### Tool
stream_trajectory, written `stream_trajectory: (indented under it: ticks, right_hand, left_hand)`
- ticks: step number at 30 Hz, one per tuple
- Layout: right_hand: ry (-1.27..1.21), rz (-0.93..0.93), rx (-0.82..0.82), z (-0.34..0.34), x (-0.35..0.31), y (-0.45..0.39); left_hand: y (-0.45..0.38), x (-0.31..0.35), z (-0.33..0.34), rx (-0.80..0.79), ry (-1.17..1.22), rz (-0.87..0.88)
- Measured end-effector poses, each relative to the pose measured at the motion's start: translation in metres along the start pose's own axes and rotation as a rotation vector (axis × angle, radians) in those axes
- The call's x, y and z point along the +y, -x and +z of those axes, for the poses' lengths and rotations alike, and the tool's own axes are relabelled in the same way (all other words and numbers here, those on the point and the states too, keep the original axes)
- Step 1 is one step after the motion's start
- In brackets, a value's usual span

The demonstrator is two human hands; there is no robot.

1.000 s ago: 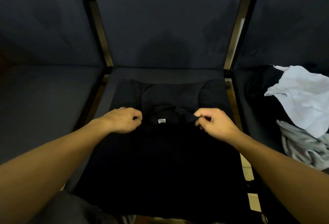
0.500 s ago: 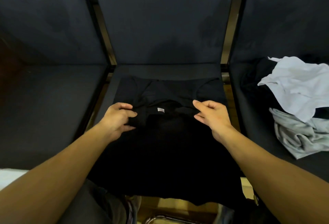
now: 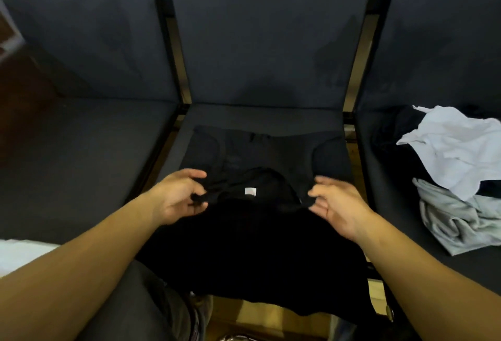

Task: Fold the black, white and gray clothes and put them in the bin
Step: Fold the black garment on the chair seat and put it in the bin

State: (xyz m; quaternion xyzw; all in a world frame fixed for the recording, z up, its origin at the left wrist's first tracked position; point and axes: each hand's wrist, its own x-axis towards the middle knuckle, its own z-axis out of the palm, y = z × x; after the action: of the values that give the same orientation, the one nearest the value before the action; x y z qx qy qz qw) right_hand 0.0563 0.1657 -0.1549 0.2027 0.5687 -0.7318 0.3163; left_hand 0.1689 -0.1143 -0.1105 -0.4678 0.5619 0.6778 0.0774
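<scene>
Dark padded chairs in a row, and the middle seat (image 3: pixel 260 118) is doing the job of a folding surface. Spread on it is the black shirt (image 3: pixel 252 237), collar end away from the person, its long axis running from the seat's back edge toward the viewer, with the hem hanging off the front edge over the floor. You can spot the little white neck tag (image 3: pixel 250 191) dead centre.

Both hands are up at the collar line, one on each side of that tag. The left hand (image 3: pixel 176 199) has its thumb and fingers curled around a bunched bit of fabric by the left shoulder. The right hand (image 3: pixel 336 205) looks looser, fingers half spread with the tips on or pinching the right shoulder edge; it's blurry, so I can't tell for sure whether it's actually gripping.

My read: the shirt sits straight ahead and evenly between both hands, so neither is nearer. The sleeves already look tucked in, so the next fold probably goes along the long axis.

Room-wise, the left seat (image 3: pixel 81 167) is open, while the right seat carries the white garment (image 3: pixel 455 148) and gray garment (image 3: pixel 455 221) in a heap, just beside the work area. No bin that I can see.
</scene>
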Motion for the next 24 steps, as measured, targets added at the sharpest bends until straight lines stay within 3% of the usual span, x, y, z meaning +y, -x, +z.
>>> stream_trajectory:
  ticks: [2, 7, 9, 12, 14, 16, 20, 24]
  right_hand:
    - [0.16, 0.062, 0.043, -0.004, 0.013, 0.003]
    - [-0.047, 0.05, -0.007, 0.0, 0.019, 0.018]
    - [0.026, 0.072, -0.037, -0.003, 0.023, 0.024]
    - [0.635, -0.05, 0.028, -0.021, 0.027, 0.031]
    - [0.971, -0.263, 0.089, -0.03, 0.027, 0.029]
    - [1.124, -0.472, 0.099, -0.031, 0.032, 0.028]
    - [1.282, -0.808, 0.017, -0.027, 0.04, 0.006]
    - [1.356, -0.919, 0.045, -0.015, 0.016, -0.041]
  left_hand:
    - [0.002, -0.011, -0.001, 0.017, -0.08, -0.04]
    - [0.013, -0.012, -0.007, -0.012, -0.039, -0.042]
    - [0.021, -0.013, -0.015, -0.083, -0.101, -0.106]
    - [0.023, -0.017, -0.026, -0.126, -0.742, -0.101]
    - [0.01, -0.014, -0.025, -0.089, -1.124, 0.077]
    - [-0.005, -0.003, -0.022, 0.021, -1.348, 0.313]
    - [-0.046, 0.024, -0.009, 0.099, -1.526, 0.621]
    - [-0.093, 0.054, 0.015, 0.125, -1.592, 0.814]
